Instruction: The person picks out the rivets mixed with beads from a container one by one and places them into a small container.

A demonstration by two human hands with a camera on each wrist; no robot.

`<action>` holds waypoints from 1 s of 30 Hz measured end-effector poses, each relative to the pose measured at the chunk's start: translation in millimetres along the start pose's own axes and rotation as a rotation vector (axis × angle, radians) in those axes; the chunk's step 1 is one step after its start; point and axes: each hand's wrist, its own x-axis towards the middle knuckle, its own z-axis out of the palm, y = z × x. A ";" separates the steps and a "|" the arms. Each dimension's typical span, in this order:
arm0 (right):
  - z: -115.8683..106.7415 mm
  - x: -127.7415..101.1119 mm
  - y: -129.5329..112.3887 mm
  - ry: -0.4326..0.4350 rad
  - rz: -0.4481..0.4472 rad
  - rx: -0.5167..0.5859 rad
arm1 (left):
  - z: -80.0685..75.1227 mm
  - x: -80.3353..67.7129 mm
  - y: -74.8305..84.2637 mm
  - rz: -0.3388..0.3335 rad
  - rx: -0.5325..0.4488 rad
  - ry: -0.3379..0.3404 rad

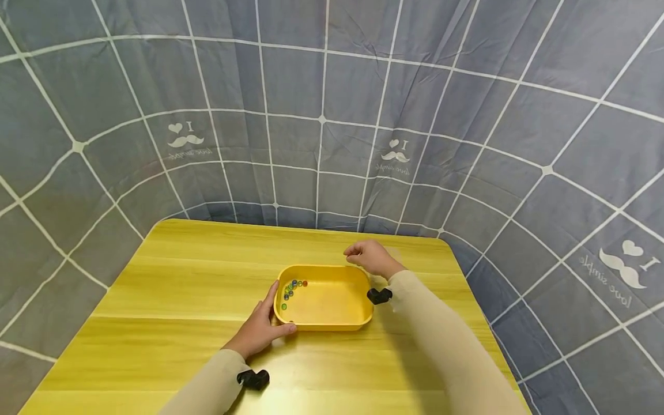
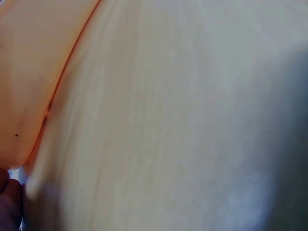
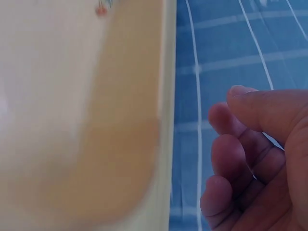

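A yellow plastic tray (image 1: 332, 327) lies in the middle of a wooden table (image 1: 181, 276). Several small coloured marbles (image 1: 293, 286) lie in a row against its inner left wall. My left hand (image 1: 267, 323) rests on the tray's near left corner, fingers straight up the left side and thumb along the front wall. The left wrist view shows a fingertip (image 2: 9, 202) beside the blurred tray wall (image 2: 24, 86). My right hand (image 1: 358, 256) hovers over the tray's far right corner, with nothing between its loosely curled fingers (image 3: 231, 154).
A grey-blue cloth (image 1: 321, 115) with a white grid hangs round the table's far and right edges. Black wrist mounts (image 1: 253, 378) sit on both sleeves. Bare tabletop lies left of and behind the tray.
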 end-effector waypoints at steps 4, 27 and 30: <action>20.5 2.1 -18.9 -0.045 -0.050 0.027 | 4.9 -4.5 1.7 -0.002 0.006 0.004; 87.9 9.1 -57.6 -0.217 -0.076 0.097 | 15.7 -23.9 17.0 -0.055 0.034 0.011; 94.8 10.5 -58.1 -0.219 -0.067 0.091 | 16.6 -24.8 16.4 -0.056 0.031 0.017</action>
